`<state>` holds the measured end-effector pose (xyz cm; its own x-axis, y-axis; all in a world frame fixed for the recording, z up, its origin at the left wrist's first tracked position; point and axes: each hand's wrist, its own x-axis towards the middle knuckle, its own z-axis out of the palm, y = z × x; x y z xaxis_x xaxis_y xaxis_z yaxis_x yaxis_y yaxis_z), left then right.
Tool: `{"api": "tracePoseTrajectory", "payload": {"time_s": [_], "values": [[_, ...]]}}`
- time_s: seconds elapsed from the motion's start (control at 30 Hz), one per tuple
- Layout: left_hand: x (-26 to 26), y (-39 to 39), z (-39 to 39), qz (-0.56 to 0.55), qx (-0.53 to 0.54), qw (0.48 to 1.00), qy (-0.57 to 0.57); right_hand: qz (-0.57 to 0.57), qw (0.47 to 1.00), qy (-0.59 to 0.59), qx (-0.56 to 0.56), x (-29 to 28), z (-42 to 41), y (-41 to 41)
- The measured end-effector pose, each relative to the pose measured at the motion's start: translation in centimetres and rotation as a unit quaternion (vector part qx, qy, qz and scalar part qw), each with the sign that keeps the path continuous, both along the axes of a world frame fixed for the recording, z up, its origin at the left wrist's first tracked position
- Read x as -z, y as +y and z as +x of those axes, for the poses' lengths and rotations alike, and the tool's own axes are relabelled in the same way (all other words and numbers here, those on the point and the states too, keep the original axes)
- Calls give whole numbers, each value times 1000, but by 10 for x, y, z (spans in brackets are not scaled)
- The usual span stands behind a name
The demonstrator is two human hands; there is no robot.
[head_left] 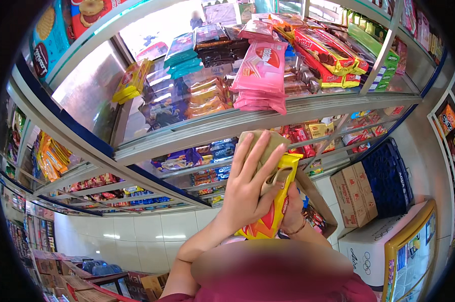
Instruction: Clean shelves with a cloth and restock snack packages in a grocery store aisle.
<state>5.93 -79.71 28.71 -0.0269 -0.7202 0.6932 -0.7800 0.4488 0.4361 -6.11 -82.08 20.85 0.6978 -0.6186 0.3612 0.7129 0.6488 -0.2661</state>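
Note:
My left hand (246,181) lies spread over a folded tan cloth (263,151), with a rolled edge of it by the thumb. The cloth rests against the upper part of a yellow snack packet (272,215) with red and orange print. My right hand (293,207), with a bracelet at the wrist, grips that packet from its right side. Both hands are in front of my chest, below the metal-framed edge of a glass display case (197,126). On the shelf just above them sits a stack of pink wafer packets (261,71) that juts over the edge.
Teal packets (184,56), yellow packets (133,81) and red Better biscuit boxes (325,53) fill the upper shelf. Lower right are an open carton (323,204), a cardboard box (354,196), a dark blue crate (389,177) and a chest freezer (378,241). Bottles (101,267) stand lower left.

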Motion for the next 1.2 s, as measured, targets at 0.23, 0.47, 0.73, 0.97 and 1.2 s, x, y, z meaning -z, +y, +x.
{"api": "tracePoseTrajectory", "payload": {"time_s": [0.23, 0.47, 0.73, 0.97, 1.2], "values": [[33, 41, -4, 10, 56, 995, -86, -37, 952, 269, 146, -18, -2, -13], [117, 109, 12, -39, 96, 989, -108, 25, 977, 144, 152, -15, -7, -32], [23, 54, 3, -113, -66, 984, 121, -70, 985, 110, -114, 9, 2, 1], [12, 42, 3, -20, -56, 995, -85, -3, 987, 159, 17, -6, 20, 23], [49, 91, -4, 6, 49, 984, -173, 65, 981, 185, -3, -20, 13, -6]]}}
